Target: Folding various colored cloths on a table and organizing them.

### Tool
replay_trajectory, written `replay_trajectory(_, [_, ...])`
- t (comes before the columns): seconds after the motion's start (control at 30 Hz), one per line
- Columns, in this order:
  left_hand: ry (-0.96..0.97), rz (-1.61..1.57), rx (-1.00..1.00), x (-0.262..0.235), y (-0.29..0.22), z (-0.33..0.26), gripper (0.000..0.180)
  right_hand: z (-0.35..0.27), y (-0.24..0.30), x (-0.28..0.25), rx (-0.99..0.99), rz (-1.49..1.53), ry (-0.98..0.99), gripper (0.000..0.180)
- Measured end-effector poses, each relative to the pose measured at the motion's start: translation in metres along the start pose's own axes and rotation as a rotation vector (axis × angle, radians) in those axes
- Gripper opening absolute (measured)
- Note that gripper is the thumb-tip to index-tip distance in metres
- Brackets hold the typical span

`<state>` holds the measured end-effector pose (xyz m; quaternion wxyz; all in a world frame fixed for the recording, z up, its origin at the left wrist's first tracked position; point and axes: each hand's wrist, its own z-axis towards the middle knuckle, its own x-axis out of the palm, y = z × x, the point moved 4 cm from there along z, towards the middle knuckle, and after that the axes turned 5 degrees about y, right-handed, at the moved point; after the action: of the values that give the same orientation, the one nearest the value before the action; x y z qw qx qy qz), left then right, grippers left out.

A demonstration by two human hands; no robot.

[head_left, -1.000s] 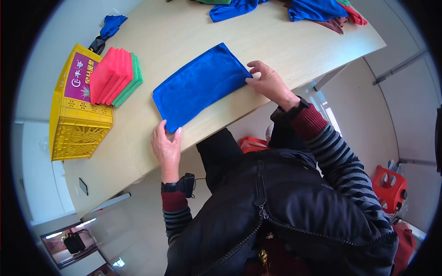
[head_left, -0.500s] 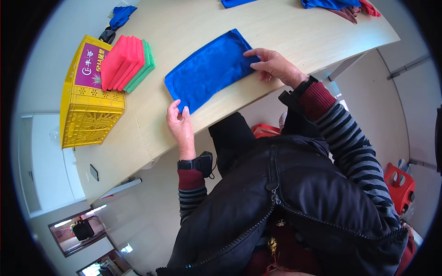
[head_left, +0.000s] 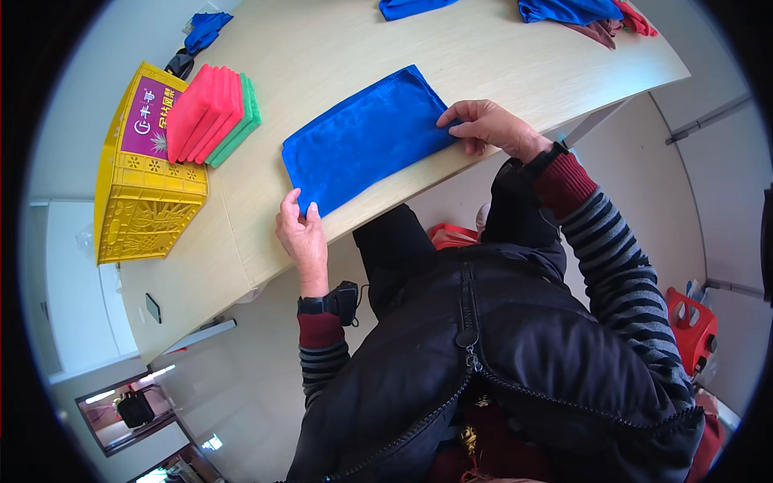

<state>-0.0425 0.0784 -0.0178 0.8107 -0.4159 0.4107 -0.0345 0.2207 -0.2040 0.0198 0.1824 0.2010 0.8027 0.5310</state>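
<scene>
A blue cloth (head_left: 362, 141), folded into a rough rectangle, lies on the pale wooden table close to its near edge. At the cloth's near left corner is my left hand (head_left: 303, 241), thumb and forefinger parted and their tips against the edge. My right hand (head_left: 493, 129) has the right end of the cloth between thumb and forefinger, the other fingers curled at its near side. Left of the cloth leans a stack of folded red cloths (head_left: 205, 113) and green cloths (head_left: 239, 125).
The stack rests against a yellow plastic crate (head_left: 153, 197). A dark flat phone-like object (head_left: 153, 308) lies at the table's left end. Far off are another blue cloth (head_left: 415, 6) and a heap of blue, brown and red cloths (head_left: 572, 10). A red plastic stool (head_left: 691, 326) stands at right.
The blue cloth has slid slightly toward me and to the right, with both hands moving along with it. The view has also shifted a little.
</scene>
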Motion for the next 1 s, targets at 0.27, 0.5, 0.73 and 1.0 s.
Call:
replay_trajectory(0.27, [0.01, 0.27, 0.042, -0.006, -0.026, 0.0, 0.042, -0.013, -0.006, -0.005, -0.027, 0.038, -0.019, 0.023])
replay_trajectory(0.5, [0.015, 0.486, 0.399, 0.007, -0.106, 0.025, 0.042, -0.03, -0.01, 0.004, -0.115, 0.093, -0.096, 0.026])
replay_trajectory(0.73, [0.584, 0.289, 0.699, 0.099, -0.151, 0.041, 0.049, -0.034, -0.018, 0.012, -0.13, 0.127, -0.136, 0.024])
replay_trajectory(1.0, [0.712, 0.342, 0.704, 0.119, -0.139, 0.03, 0.056, -0.038, -0.022, 0.006, -0.129, 0.111, -0.145, 0.022])
